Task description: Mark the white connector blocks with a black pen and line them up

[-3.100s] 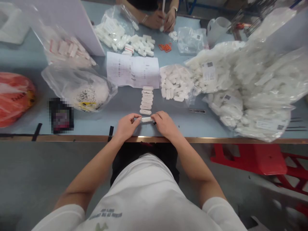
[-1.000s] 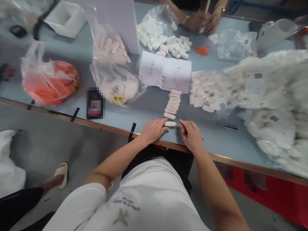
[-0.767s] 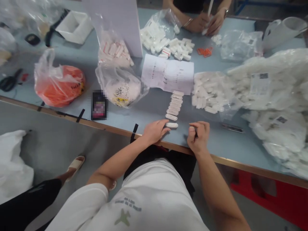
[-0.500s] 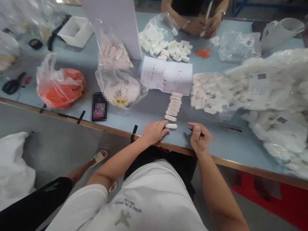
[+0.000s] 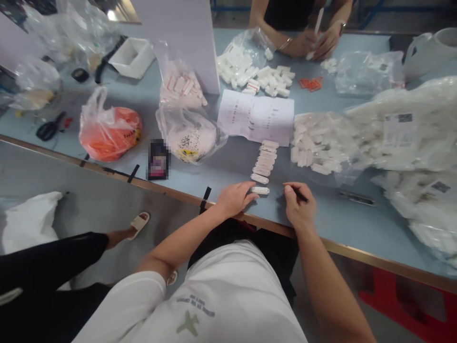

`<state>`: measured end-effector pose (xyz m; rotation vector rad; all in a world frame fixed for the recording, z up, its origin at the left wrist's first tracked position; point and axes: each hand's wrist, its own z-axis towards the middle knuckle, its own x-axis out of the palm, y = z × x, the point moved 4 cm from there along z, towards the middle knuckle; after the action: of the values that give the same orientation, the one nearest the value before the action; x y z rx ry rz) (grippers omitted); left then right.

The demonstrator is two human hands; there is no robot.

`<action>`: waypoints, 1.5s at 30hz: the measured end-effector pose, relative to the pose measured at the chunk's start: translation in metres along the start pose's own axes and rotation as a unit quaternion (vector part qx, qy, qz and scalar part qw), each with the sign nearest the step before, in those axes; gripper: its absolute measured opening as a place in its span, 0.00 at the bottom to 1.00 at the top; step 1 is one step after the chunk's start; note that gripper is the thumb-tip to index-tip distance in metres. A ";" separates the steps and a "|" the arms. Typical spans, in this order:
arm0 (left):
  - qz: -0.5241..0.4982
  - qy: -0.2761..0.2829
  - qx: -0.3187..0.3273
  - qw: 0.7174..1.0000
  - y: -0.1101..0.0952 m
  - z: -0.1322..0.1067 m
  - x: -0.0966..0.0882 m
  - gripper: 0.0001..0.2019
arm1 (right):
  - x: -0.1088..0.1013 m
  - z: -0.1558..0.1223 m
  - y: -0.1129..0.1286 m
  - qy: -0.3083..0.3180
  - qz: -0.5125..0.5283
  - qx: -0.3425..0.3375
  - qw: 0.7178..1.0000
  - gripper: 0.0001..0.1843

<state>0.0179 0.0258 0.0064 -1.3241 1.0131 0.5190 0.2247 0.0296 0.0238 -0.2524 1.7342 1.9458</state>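
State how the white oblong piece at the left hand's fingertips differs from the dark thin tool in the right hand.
Colour: the white oblong piece is pale; the dark thin tool is near-black.
Hold: the left hand has the piece by one end, most of it exposed; the right hand covers much of the tool.
Shared: both look narrow.

A lone head camera had this one, high above the wearer's white shirt [image 5: 232, 295] and pitched forward and down! Closest came the shirt; centre stage, left hand [image 5: 236, 199] and right hand [image 5: 301, 206] over the tabletop [image 5: 233, 164], slanting down rightward; farthest, up top, a co-worker's hands [image 5: 329, 44]; floor [image 5: 103, 190] filled the lower left!
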 end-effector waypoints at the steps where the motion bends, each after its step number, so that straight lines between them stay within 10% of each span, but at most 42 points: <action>1: -0.006 -0.002 -0.005 1.000 0.000 -0.001 -0.002 0.21 | 0.001 0.000 -0.001 -0.001 0.001 0.002 1.000 0.15; 9: 0.107 -0.082 -0.132 0.982 0.050 -0.042 -0.060 0.18 | 0.000 -0.003 -0.010 0.006 0.002 0.030 1.000 0.16; 18: 0.280 -0.115 -0.392 0.869 0.123 -0.078 -0.146 0.25 | 0.002 -0.002 -0.005 0.012 0.009 0.029 0.999 0.17; 32: 0.044 -0.003 -0.025 0.999 0.007 -0.017 -0.037 0.22 | -0.001 -0.002 -0.014 0.013 0.026 0.048 0.998 0.18; 45: 0.053 -0.009 0.010 0.999 0.003 -0.004 -0.009 0.30 | 0.000 0.000 -0.014 0.017 0.039 0.064 0.997 0.17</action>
<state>0.0100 0.0243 0.0128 -1.2506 1.0747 0.5980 0.2318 0.0301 0.0117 -0.1757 1.9084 1.8845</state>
